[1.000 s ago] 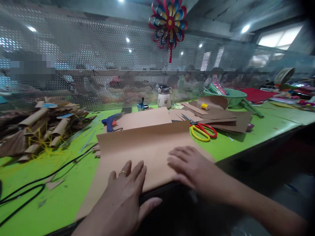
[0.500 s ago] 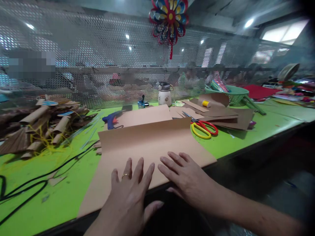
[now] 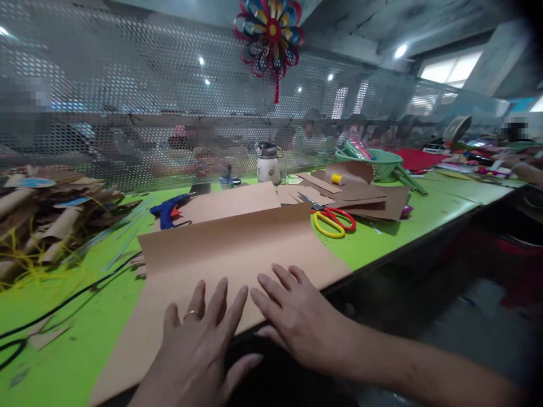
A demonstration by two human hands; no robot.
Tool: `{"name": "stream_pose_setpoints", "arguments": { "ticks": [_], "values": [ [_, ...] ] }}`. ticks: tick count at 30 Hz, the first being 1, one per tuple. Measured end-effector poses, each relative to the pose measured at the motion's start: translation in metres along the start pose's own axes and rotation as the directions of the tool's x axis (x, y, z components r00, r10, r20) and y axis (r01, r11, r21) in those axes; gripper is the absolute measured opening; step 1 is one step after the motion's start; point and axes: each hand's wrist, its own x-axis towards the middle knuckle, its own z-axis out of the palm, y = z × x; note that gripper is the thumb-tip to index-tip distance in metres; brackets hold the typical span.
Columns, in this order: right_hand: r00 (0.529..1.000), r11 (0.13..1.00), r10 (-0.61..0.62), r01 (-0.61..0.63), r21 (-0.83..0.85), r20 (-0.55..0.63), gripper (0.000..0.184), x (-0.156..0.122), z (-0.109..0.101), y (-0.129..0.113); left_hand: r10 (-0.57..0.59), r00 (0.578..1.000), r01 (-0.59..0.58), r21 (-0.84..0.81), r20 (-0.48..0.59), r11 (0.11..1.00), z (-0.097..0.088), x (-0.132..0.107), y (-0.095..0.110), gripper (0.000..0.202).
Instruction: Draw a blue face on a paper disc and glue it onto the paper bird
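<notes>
A large sheet of brown kraft paper (image 3: 229, 243) lies along the front edge of the green table, its far edge curling upward. My left hand (image 3: 203, 322) rests on the near part of the sheet, fingers spread and a ring on one finger. Beside it, my right hand (image 3: 292, 311) lies on the paper with its fingers stretched out. Both thumbs hang over the table's edge. Just beyond the sheet's right end are scissors (image 3: 331, 219) with one red and one yellow handle. A blue glue gun (image 3: 169, 210) sits behind the sheet's left end.
Brown paper bundles with yellow strands (image 3: 51, 220) are heaped at left, near a black cord (image 3: 80, 291). Cut paper pieces (image 3: 360, 198), a yellow thread spool (image 3: 336, 178), a white bottle (image 3: 268, 165) and a green basket (image 3: 384, 164) stand behind. A person's arm (image 3: 528, 169) shows at far right.
The view has turned to the right, so everything appears shifted left, and a person's arm now shows at far right. Both hands stay flat on the paper sheet.
</notes>
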Motion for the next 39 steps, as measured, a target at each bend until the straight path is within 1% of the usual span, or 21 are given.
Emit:
{"name": "stream_pose_setpoints", "arguments": {
  "ticks": [3,6,11,16,22,24,27,28,29,30,31,32,33,34,35,36,37,39],
  "values": [
    [0.999,0.999,0.032,-0.032,-0.029,-0.022,0.053,-0.003,0.005,-0.009,0.029,1.000,-0.029,-0.005,0.002,1.000,0.001,0.000,-0.003,0.070],
    [0.999,0.999,0.033,-0.033,-0.020,-0.028,0.053,-0.004,0.007,-0.012,0.020,1.000,-0.020,0.005,-0.012,1.000,0.004,0.000,-0.003,0.071],
    [1.000,1.000,0.013,-0.013,-0.003,-0.013,0.056,-0.003,0.002,-0.008,0.025,0.998,-0.023,0.027,-0.058,0.999,0.008,-0.002,-0.003,0.068],
    [0.999,0.999,0.035,-0.035,0.004,0.002,0.060,-0.004,-0.004,-0.010,0.032,0.997,-0.031,0.022,-0.069,0.999,0.008,-0.003,-0.004,0.069],
    [0.999,0.999,-0.038,0.038,0.032,-0.003,0.058,-0.007,0.000,-0.019,0.056,0.991,-0.052,0.033,-0.122,0.998,0.015,-0.005,-0.006,0.067],
    [0.999,0.999,-0.033,0.032,0.037,0.004,0.059,-0.008,0.002,-0.021,0.061,0.990,-0.056,0.041,-0.131,0.998,0.016,-0.005,-0.005,0.068],
    [0.999,0.994,-0.035,0.034,0.100,0.011,0.063,-0.008,-0.005,-0.018,0.033,0.995,-0.028,0.051,-0.097,0.998,0.011,-0.005,-0.002,0.073],
    [0.999,0.989,-0.042,0.039,0.142,0.016,0.063,-0.007,-0.011,-0.014,0.022,0.997,-0.019,0.047,-0.077,0.999,0.008,-0.005,0.000,0.074],
    [0.999,0.982,-0.049,0.045,0.183,0.018,0.058,-0.004,-0.019,-0.009,0.012,0.998,-0.010,0.040,-0.054,0.999,0.004,-0.005,0.002,0.074],
    [0.998,0.972,-0.059,0.055,0.229,0.010,0.047,0.001,-0.027,-0.002,0.003,1.000,-0.002,0.031,-0.028,1.000,0.000,-0.005,0.004,0.075],
    [0.999,0.965,-0.032,0.037,0.258,-0.022,0.035,0.008,-0.037,0.007,-0.003,1.000,0.003,0.018,-0.002,1.000,-0.005,-0.004,0.006,0.075],
    [0.995,0.970,-0.006,0.030,0.243,-0.102,0.030,0.018,-0.046,0.017,-0.016,0.999,0.016,0.007,0.028,1.000,-0.011,-0.004,0.009,0.075],
    [0.986,0.978,0.008,0.026,0.206,-0.164,0.028,0.031,-0.054,0.029,-0.024,0.998,0.024,-0.006,0.059,1.000,-0.016,-0.004,0.011,0.076],
    [0.980,0.988,0.009,0.022,0.155,-0.197,0.029,0.047,-0.061,0.041,-0.028,0.996,0.030,-0.019,0.090,0.999,-0.022,-0.003,0.013,0.077],
    [0.981,0.995,0.044,-0.026,0.097,-0.188,0.032,0.065,-0.067,0.054,-0.039,0.993,0.042,-0.029,0.116,0.999,-0.026,-0.003,0.015,0.078],
    [0.986,0.995,0.094,-0.089,0.041,-0.136,0.035,0.084,-0.070,0.066,-0.046,0.989,0.052,-0.039,0.138,0.998,-0.031,-0.002,0.017,0.079],
    [0.989,0.990,0.140,-0.140,-0.004,-0.056,0.040,0.103,-0.072,0.077,-0.055,0.986,0.063,-0.046,0.156,0.997,-0.035,-0.002,0.018,0.080],
    [0.989,0.989,0.150,-0.149,-0.014,0.018,0.044,0.136,-0.070,0.093,-0.067,0.981,0.078,-0.053,0.180,0.996,-0.040,-0.001,0.020,0.081]
  ]
}}
